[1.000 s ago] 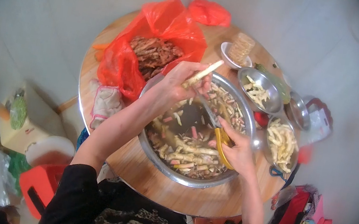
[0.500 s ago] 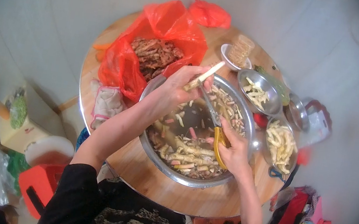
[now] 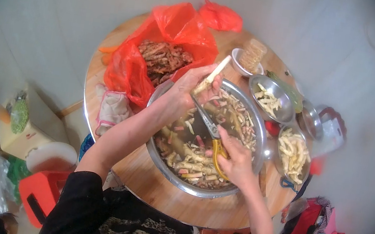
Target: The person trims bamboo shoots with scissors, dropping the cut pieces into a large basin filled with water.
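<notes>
My left hand [image 3: 192, 86] holds a pale, knobbly root [image 3: 217, 70] above the basin, its smooth white end pointing up and away. In my right hand [image 3: 238, 161] is a pair of scissors [image 3: 209, 123] with yellow handles. The blades reach toward the lower end of the root, beside my left fingers; whether they touch it I cannot tell. Below both hands stands a large metal basin [image 3: 195, 192] of dark water. Thick pale roots [image 3: 200, 157] and many short cut pieces [image 3: 246, 126], some pinkish, lie in it.
A red plastic bag [image 3: 131, 56] of brown roots [image 3: 164, 58] stands behind the basin on the round wooden table [image 3: 156, 191]. To the right are a metal bowl of peeled pieces [image 3: 268, 101] and another of pale roots [image 3: 292, 155]. A whitish cloth [image 3: 114, 108] lies left.
The scissors have moved slightly left and down, their tips now nearer the root's lower end. The root has turned more upright in my left hand. My right hand has shifted a little.
</notes>
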The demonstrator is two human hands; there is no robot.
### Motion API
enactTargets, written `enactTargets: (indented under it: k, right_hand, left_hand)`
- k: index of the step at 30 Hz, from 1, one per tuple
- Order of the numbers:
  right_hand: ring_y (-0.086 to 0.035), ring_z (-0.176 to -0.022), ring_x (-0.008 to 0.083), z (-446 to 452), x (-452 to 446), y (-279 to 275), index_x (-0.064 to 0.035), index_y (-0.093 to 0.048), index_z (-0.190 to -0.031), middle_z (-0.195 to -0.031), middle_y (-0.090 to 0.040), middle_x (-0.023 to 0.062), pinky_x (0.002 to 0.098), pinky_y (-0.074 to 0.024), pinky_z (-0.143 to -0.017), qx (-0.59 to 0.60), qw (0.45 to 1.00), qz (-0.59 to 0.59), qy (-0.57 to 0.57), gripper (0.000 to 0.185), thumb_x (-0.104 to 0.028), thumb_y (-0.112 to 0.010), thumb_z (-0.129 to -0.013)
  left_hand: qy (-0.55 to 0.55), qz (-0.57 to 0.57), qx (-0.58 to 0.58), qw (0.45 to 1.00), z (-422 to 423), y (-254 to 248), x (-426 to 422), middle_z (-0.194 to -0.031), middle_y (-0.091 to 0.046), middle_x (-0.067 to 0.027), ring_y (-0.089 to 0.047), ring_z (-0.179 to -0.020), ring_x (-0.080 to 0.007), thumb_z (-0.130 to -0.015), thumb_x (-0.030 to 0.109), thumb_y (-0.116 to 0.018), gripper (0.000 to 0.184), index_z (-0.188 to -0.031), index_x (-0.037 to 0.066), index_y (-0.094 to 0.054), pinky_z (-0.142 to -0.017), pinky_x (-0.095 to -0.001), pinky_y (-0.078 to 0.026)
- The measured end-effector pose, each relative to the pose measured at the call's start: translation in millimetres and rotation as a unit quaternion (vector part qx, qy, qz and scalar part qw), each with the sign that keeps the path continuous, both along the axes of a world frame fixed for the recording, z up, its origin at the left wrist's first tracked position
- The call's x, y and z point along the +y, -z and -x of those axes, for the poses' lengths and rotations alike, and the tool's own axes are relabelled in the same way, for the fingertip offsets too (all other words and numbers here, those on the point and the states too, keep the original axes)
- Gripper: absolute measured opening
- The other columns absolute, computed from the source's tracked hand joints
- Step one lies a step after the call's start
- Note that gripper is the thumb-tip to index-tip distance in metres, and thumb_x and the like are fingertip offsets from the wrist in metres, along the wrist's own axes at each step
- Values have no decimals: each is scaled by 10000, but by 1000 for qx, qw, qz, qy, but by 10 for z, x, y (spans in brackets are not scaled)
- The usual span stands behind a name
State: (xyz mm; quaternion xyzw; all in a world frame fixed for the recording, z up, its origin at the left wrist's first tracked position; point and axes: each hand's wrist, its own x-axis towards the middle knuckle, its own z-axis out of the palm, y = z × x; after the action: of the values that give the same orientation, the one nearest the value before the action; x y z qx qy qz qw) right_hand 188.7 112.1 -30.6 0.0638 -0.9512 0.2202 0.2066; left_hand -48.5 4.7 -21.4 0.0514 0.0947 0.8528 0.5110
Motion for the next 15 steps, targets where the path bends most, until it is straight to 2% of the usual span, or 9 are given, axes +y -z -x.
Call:
enactTargets:
  k: [2, 5, 7, 8, 9, 11, 12, 13, 15]
  right_hand:
    - [-716, -862, 267, -12, 13, -106, -54, -539, -1400, -1095, -697, 209, 354, -572, -734, -11, 1000, 24, -1, 643, -25, -705, -779]
    - [-715, -845, 266, 36, 93, -123, -67, -534, -1407, -1062, -705, 206, 364, -567, -715, 27, 998, 63, -7, 646, -22, -695, -783]
    - [-687, -1015, 202, 41, 123, -191, -58, -504, -1436, -1202, -689, 170, 338, -530, -889, -26, 985, 162, 44, 679, 68, -687, -794]
    - [-685, -1034, 211, 62, 134, -94, -52, -514, -1424, -1254, -669, 174, 341, -529, -898, 27, 996, 87, 27, 670, 64, -695, -789]
    - [-685, -1034, 211, 37, 76, -85, -52, -514, -1424, -1254, -669, 174, 341, -529, -898, 28, 996, 85, 25, 670, 64, -695, -789]
    - [-675, -1080, 228, -60, -51, -48, -50, -512, -1423, -1312, -633, 185, 344, -526, -932, -64, 997, 49, 4, 674, 75, -690, -785]
    - [-665, -1100, 223, -77, -28, -62, -52, -508, -1427, -1330, -620, 187, 343, -522, -957, -50, 998, 43, -2, 685, 76, -701, -783]
    - [-665, -1100, 223, -101, 4, -82, -52, -508, -1427, -1330, -620, 187, 343, -522, -957, -52, 998, 45, 0, 685, 76, -701, -783]
    - [-651, -1117, 203, -67, 75, -148, -47, -503, -1430, -1348, -610, 178, 325, -511, -973, -29, 988, 153, 5, 696, 56, -735, -782]
  left_hand:
    - [22, -55, 0, 998, 47, 31, -3, -864, -609, -106, -628, -740, -170, -966, 132, -621, 210, -1085, -30, -563, -619, -264, -566]
    - [19, -14, -1, 1000, 57, 20, -4, -877, -608, -104, -624, -736, -167, -975, 133, -606, 202, -1084, -30, -555, -635, -273, -570]
    - [13, -21, 34, 999, 3, 8, -1, -885, -609, -102, -623, -733, -161, -975, 134, -609, 205, -1085, -30, -554, -633, -266, -569]
    - [5, -28, 71, 997, -15, -5, -1, -893, -610, -100, -622, -730, -155, -974, 135, -612, 207, -1085, -30, -554, -631, -258, -569]
    - [4, -31, 73, 997, 9, -20, 3, -893, -610, -100, -622, -730, -155, -974, 135, -612, 207, -1085, -30, -554, -631, -258, -569]
    - [37, -35, 8, 999, 43, 16, 14, -870, -615, -92, -620, -716, -151, -978, 157, -612, 210, -1075, -21, -559, -629, -265, -558]
    - [38, -33, 7, 999, 13, -17, 11, -870, -615, -92, -620, -716, -151, -978, 157, -612, 210, -1075, -21, -559, -629, -265, -558]
    - [26, -26, 2, 999, -24, -53, 13, -851, -618, -79, -619, -709, -151, -982, 182, -610, 209, -1066, -5, -571, -630, -276, -557]
    - [10, -21, 0, 1000, -13, -55, 0, -833, -620, -67, -618, -702, -152, -986, 207, -608, 210, -1057, 10, -582, -630, -287, -555]
